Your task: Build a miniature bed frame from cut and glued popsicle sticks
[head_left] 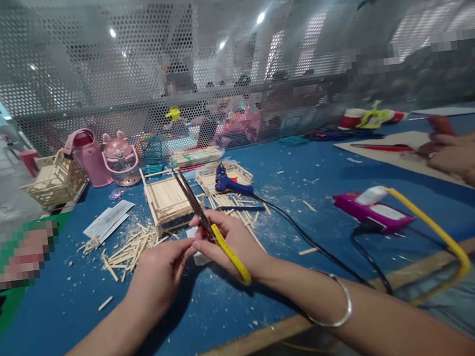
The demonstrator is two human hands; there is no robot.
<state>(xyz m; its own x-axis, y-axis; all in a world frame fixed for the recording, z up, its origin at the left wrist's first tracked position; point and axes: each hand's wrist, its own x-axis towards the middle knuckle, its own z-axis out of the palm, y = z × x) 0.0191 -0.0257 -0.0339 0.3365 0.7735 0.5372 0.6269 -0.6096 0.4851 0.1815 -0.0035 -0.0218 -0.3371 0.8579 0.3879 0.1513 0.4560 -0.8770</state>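
My right hand (236, 241) is wrapped round a pair of scissors (190, 197) with yellow handles, the dark blades slanting up and away. Its thumb and fingertips meet those of my left hand (157, 267), which is closed in a pinch; whatever lies between these fingertips is too small to make out. A white scrap (196, 237) shows just behind them. Beyond my hands stand a small bed-like frame of wooden sticks (171, 196) and a loose pile of cut sticks (136, 246). A blue glue gun (233, 183) rests on a wooden stick tray (209, 175).
White paper slips (107, 220), a pink bottle (90, 166), a clear pink jug (121, 162) and another stick model (55, 181) stand to the left. A purple device (372, 211) with cables lies right. A co-worker's hands (453, 150) are at far right.
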